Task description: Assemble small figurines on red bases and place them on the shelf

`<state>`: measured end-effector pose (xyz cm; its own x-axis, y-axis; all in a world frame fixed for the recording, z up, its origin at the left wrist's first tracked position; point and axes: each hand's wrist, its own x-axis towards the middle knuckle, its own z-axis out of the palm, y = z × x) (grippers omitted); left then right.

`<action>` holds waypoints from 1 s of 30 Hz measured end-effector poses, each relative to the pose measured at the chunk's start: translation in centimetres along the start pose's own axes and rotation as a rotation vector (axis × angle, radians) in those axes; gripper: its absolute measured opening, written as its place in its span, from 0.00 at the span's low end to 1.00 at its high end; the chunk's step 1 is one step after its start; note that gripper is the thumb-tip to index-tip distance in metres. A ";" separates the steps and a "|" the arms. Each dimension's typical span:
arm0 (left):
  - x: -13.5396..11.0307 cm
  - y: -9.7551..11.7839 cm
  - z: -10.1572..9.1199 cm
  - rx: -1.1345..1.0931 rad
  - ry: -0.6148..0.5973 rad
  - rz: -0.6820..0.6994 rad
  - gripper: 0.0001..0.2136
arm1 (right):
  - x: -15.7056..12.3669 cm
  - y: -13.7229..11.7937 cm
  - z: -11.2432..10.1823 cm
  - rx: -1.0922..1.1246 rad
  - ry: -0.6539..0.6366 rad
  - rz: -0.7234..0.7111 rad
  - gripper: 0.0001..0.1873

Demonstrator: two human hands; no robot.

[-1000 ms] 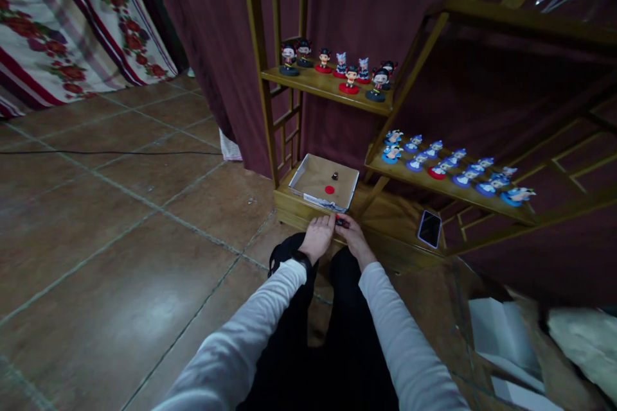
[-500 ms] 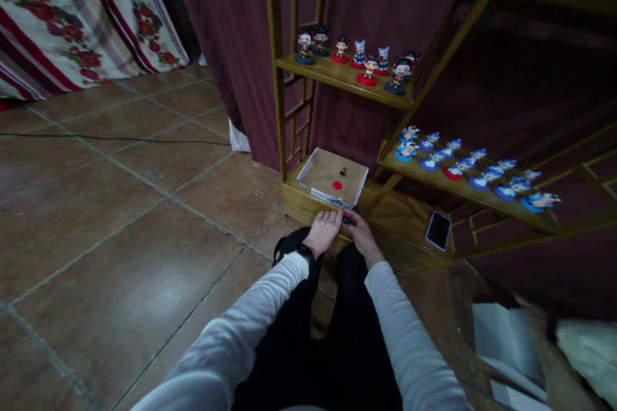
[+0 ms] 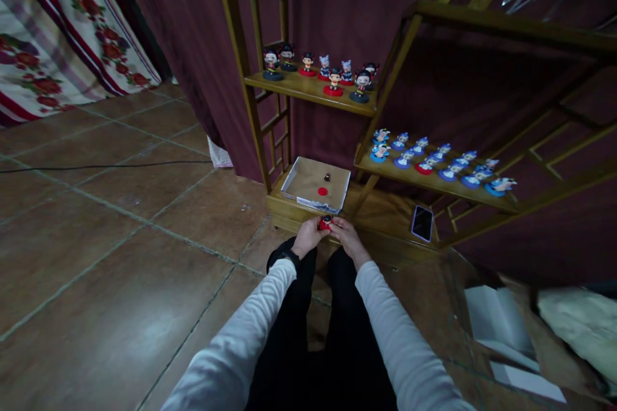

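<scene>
The left hand [image 3: 306, 237] and right hand [image 3: 348, 239] meet, both pinching a small red figure [image 3: 326, 223], seemingly steadying it, near the box [image 3: 308, 180].

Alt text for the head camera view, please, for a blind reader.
The left hand and right hand hold a small red-based figurine in front of a shallow cardboard box on the bottom ledge of a wooden rack. Rows of similar figurines stand on the shelves above; a phone lies to the right.
</scene>
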<state>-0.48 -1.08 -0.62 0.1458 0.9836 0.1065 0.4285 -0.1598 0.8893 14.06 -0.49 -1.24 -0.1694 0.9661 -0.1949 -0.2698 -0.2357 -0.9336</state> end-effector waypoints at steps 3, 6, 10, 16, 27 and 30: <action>0.4 -0.4 0.1 -0.203 -0.018 -0.019 0.15 | -0.1 -0.2 0.0 0.028 -0.012 -0.006 0.17; 0.6 -0.5 0.1 -0.321 -0.028 -0.061 0.17 | -0.2 -0.3 0.0 0.049 -0.040 -0.010 0.17; 0.7 -0.5 0.1 -0.401 -0.050 -0.103 0.13 | -0.2 -0.3 0.0 0.050 -0.043 -0.015 0.17; 0.9 -0.2 -0.1 -0.438 -0.064 -0.150 0.10 | 0.1 -0.1 0.0 0.054 -0.058 -0.001 0.16; 0.8 -0.1 0.1 -0.467 -0.095 -0.162 0.15 | 0.1 -0.3 0.0 0.060 -0.035 0.001 0.16; 0.9 -0.3 0.1 -0.444 -0.090 -0.153 0.14 | 0.1 -0.2 -0.1 0.061 -0.035 0.003 0.16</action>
<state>-0.35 -0.18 -0.85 0.1956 0.9787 -0.0621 0.0318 0.0570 0.9979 14.15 -0.30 -1.07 -0.2030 0.9614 -0.1859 -0.3268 -0.2455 -0.9127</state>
